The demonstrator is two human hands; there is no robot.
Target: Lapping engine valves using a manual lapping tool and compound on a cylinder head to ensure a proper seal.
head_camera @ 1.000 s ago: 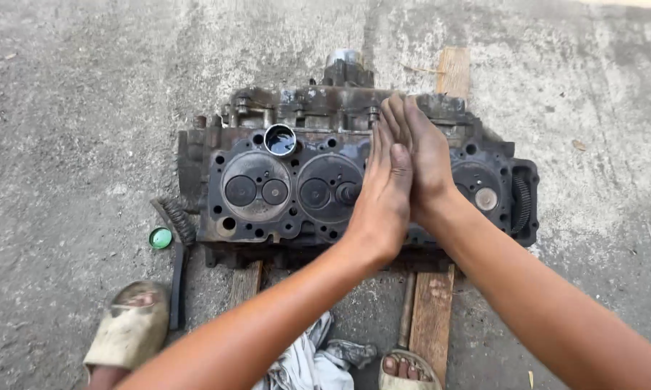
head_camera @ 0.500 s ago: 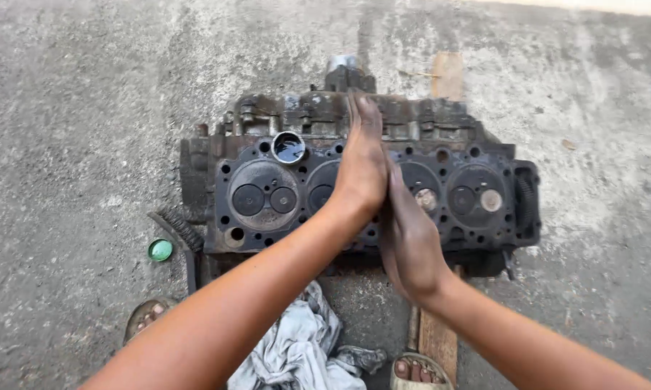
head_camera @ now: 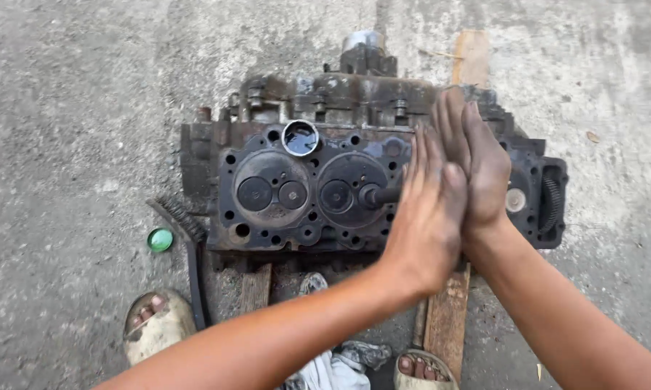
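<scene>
Above the grimy, dark cast-iron cylinder head [head_camera: 296, 195], the left hand [head_camera: 428, 217] and right hand [head_camera: 477, 162] press flat together, fingers straight and closed, clamping a dark rod [head_camera: 379, 195].

Green cap [head_camera: 160, 240] and wire brush [head_camera: 188, 245] lie near left on concrete; wooden plank [head_camera: 448, 318] and rag [head_camera: 325, 370] near

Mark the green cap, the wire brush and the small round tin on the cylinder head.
green cap [head_camera: 160, 240], head view, centre of its top.
wire brush [head_camera: 179, 217], head view, on the bristles.
small round tin [head_camera: 300, 138], head view, its open inside.
</scene>
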